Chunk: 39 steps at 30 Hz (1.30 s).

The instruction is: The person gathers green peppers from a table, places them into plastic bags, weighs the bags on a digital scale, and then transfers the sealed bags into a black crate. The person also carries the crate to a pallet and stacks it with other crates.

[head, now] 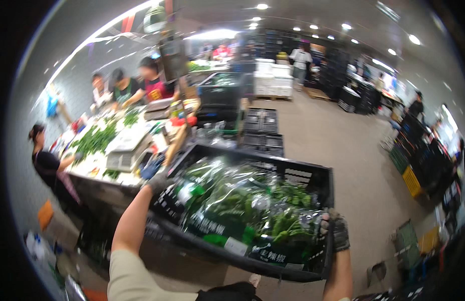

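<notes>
A black plastic crate (pixel 292 160) is held up in front of my body, slightly tilted. Clear bags of green leafy vegetables (pixel 247 199) fill it, some with dark printed panels and white labels. My left hand (pixel 159 183), in a grey glove, grips the crate's left end. On the opposite end, my right hand (pixel 336 229) is closed around the rim, also gloved, its fingers reaching over to the inside. The crate hides part of the floor and my legs.
A lit worktable with greens (pixel 97 137) and a weighing scale (pixel 129 146) runs along the left, with several people beside it. Low black crates (pixel 260 120) stand ahead, near white boxes (pixel 273 79). Stacked crates (pixel 413 180) line the right. Concrete floor (pixel 307 120) lies between.
</notes>
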### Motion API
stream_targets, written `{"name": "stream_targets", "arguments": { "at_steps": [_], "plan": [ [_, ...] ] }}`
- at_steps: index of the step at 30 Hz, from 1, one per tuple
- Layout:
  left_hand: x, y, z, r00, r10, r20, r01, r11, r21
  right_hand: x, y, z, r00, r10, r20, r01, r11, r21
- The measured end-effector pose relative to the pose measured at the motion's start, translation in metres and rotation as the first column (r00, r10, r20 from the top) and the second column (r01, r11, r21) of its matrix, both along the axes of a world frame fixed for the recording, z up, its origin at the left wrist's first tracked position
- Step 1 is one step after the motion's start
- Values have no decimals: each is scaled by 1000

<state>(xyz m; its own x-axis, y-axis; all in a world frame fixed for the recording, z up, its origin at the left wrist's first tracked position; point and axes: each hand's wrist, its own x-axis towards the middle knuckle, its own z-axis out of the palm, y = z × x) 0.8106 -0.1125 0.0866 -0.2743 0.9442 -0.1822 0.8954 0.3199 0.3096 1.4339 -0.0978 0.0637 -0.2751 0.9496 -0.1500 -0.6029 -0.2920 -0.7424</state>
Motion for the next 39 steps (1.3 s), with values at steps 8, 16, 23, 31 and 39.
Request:
{"name": "stream_targets", "arguments": {
  "at_steps": [8, 16, 23, 31, 39],
  "plan": [
    [-25, 41, -52, 619, -429, -658, 364, 899, -244, 52, 80, -43, 969, 234, 81, -236, 972, 19],
    [114, 60, 68, 917, 392, 73, -398, 906, 142, 124, 159, -77, 919, 283, 275, -170, 913, -371],
    [340, 137, 74, 525, 307, 794, -660, 736, 152, 286, 263, -139, 763, -66, 642, 73, 997, 15],
    [511, 294, -49, 564, 345, 750, -516, 857, -6, 475, 319, -72, 519, -102, 849, 481, 856, -191],
    [604, 517, -123, 550, 413, 726, -486, 865, -124, 559, 447, -62, 266, -116, 957, 527, 849, -44]
  ]
}}
